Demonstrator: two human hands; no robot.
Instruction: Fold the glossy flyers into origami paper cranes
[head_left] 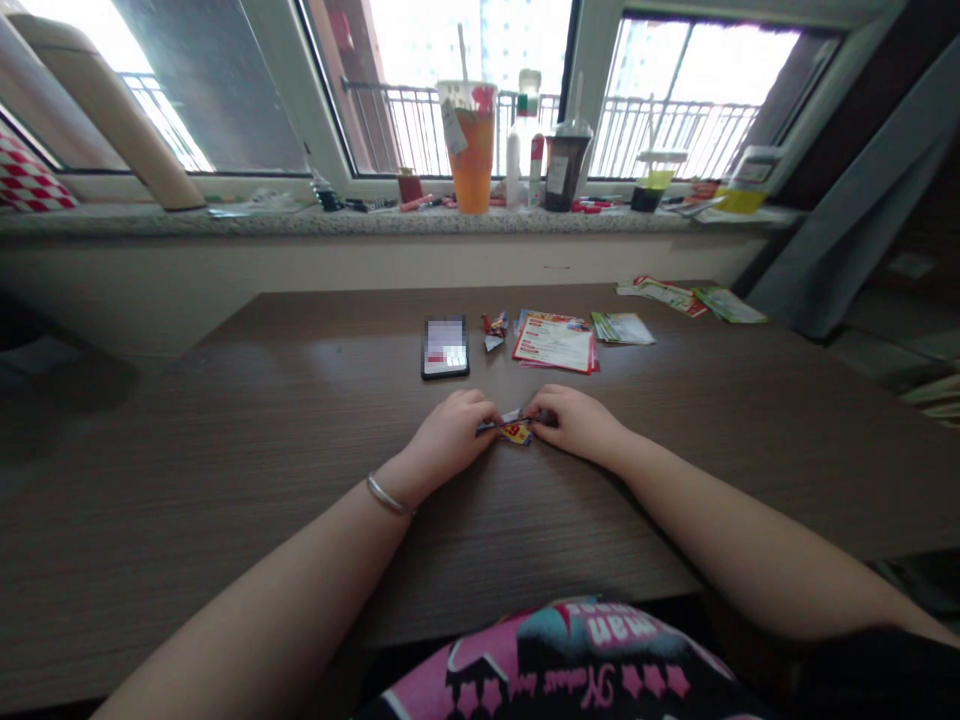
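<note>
A small folded piece of printed paper [516, 433], yellow and red with white and dark parts, is held low over the brown table [315, 450]. My left hand [454, 432], with a silver bangle at its wrist, pinches the paper's left end. Closed on its right end is my right hand [576, 422]. The fingers hide both ends, and the exact folds are too small to make out. Beyond my hands lies a crumpled or folded paper piece [493, 330] in red, orange and white. To its right sits a stack of printed leaflets [555, 342] with red edges.
A smartphone [445, 348] lies beyond my left hand. Green-and-white papers [622, 328] and more leaflets [667, 294] spread toward the back right. On the windowsill [285, 222] stand an orange drink cup [472, 150], a dark drink cup [566, 170] and several bottles.
</note>
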